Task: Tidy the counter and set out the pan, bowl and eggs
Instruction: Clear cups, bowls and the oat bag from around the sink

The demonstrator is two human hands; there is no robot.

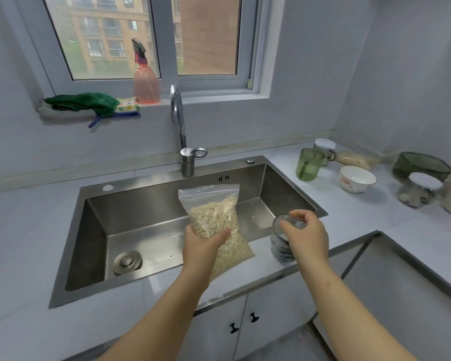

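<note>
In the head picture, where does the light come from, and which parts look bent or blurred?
Head view: soft daylight enters through the window, so shadows are faint; the wide lens bows the window frame and the counter edges; the jar under the right hand looks smeared, the bag of grains in the left hand is sharper; the sink shows dull sheen, no strong glare.

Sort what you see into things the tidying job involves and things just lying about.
In the job: left hand gripping the bag of oats; right hand on the glass jar; white bowl.
Lying about: spray bottle; green cloth; patterned cloth.
</note>
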